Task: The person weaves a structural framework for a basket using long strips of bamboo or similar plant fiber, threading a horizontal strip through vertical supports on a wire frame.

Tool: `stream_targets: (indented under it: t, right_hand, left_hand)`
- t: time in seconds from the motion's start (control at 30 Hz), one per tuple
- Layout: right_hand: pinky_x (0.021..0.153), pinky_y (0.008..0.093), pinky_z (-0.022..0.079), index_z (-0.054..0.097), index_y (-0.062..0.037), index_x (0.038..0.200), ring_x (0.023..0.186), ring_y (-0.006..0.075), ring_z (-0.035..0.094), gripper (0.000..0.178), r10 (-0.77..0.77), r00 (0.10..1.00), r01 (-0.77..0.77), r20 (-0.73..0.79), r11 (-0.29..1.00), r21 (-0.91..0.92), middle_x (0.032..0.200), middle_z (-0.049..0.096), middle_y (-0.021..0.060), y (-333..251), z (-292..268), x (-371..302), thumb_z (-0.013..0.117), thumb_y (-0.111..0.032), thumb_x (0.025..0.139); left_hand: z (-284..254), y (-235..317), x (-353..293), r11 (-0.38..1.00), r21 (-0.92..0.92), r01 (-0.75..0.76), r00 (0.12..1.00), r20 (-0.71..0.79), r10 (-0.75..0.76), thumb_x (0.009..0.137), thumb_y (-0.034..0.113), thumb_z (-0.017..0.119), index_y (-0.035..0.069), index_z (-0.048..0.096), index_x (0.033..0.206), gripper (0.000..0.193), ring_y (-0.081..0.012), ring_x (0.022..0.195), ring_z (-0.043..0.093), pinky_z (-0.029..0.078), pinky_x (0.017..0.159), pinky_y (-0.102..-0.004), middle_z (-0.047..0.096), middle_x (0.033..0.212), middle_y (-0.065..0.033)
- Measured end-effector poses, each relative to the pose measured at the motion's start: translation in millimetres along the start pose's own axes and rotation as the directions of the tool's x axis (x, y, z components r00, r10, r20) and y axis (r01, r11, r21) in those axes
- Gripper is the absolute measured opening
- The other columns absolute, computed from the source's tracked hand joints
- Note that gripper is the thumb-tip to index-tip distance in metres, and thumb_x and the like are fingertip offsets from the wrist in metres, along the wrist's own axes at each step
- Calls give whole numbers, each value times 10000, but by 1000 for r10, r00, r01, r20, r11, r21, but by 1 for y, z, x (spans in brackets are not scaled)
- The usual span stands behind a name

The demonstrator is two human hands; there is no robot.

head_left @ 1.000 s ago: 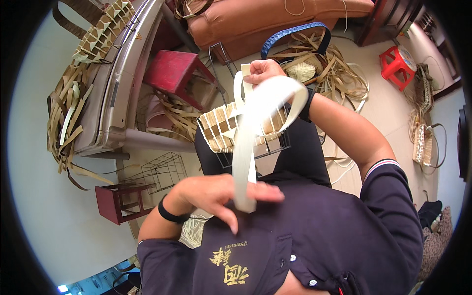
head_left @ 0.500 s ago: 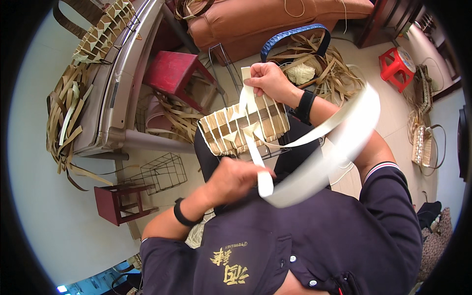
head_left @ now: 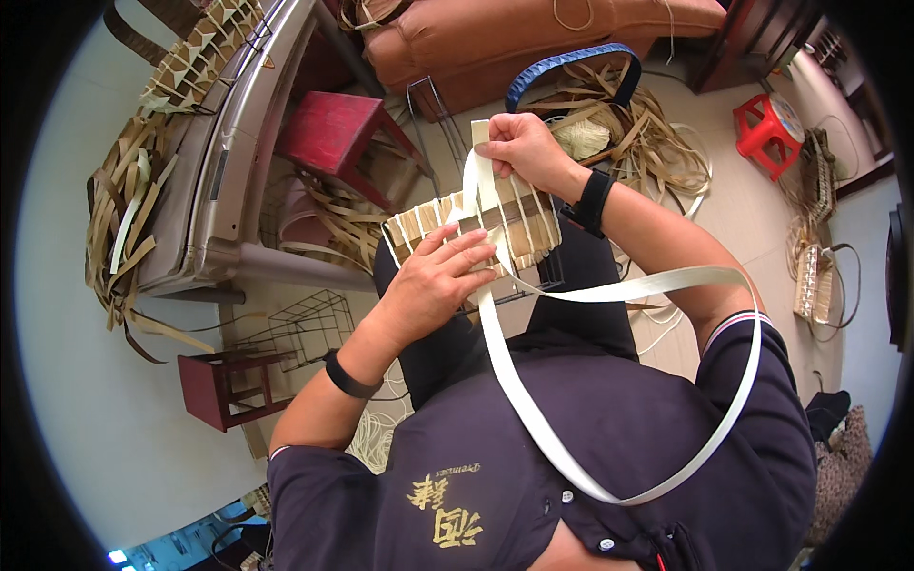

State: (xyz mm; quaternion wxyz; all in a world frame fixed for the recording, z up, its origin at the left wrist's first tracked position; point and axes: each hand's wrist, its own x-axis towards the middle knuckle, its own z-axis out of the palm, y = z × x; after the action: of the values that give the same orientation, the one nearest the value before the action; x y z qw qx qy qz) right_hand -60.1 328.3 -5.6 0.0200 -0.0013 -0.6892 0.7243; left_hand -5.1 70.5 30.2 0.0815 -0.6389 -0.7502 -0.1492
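Note:
Across my knees rests a small woven basket (head_left: 535, 230), tan strips wound with pale cord on a dark wire frame. A long cream-white flat strip (head_left: 666, 280) runs through its weave and hangs in a wide loop over my lap and shirt. My right hand (head_left: 531, 152) pinches an upright end of this strip above the basket's far side. My left hand (head_left: 436, 284) lies over the basket's near side, fingers stretched out, with the fingertips beside the strip. Part of the weave is hidden beneath it.
Beyond the basket are a blue-wrapped handle (head_left: 545, 73), a cream cord ball (head_left: 583, 139) and a heap of tan strips (head_left: 657, 124). Red stools (head_left: 328, 131) and a wire frame (head_left: 309, 328) stand left. A brown sofa (head_left: 447, 48) is at the back.
My left hand has moved up and away from my body onto the basket, letting go of the strip. The blurred, swinging strip now hangs in a larger, still loop.

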Motion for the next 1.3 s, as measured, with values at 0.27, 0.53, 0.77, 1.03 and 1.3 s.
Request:
stream_targets:
  t: [0.27,0.53,0.77,1.03,1.3]
  right_hand:
    - [505,221,483,617,-21,772,564,68,599,179,31,999,-31,26,1000,-6,651,611,9,-4,1,-4,729,-44,910]
    - [515,216,485,613,-22,806,568,67,604,175,13,1000,-14,27,1000,22,652,615,8,3,-2,-1,740,-66,918]
    - [519,211,483,617,-28,815,561,64,597,166,11,1000,-11,-8,1000,-6,653,618,9,4,-2,0,742,-70,916]
    - [533,191,469,622,-47,844,579,42,560,138,48,998,-47,36,998,-36,693,604,-23,-1,0,-4,719,-57,942]
    - [517,207,471,603,-45,811,558,52,561,177,33,999,-34,29,999,15,659,597,-9,-1,1,-5,734,-71,927]
  left_hand:
    - [-23,81,-3,856,-501,-126,991,-17,135,867,127,672,104,753,989,148,-193,872,740,600,892,-336,754,933,-28]
    - [-45,18,1,951,-309,35,964,261,49,771,254,844,148,641,1335,609,-269,1390,518,367,1190,-499,603,1433,-79]
    - [19,10,-12,996,-21,85,980,-180,-88,840,72,714,102,751,969,138,-220,1103,715,510,1064,-434,765,1074,-52]
    - [27,60,-26,908,-415,55,979,-155,-131,808,64,751,112,755,916,119,-217,800,750,618,780,-342,770,873,-38]
    - [-46,10,-8,652,-716,248,938,345,23,910,252,776,85,772,1070,231,-185,741,696,548,660,-313,736,853,-57]
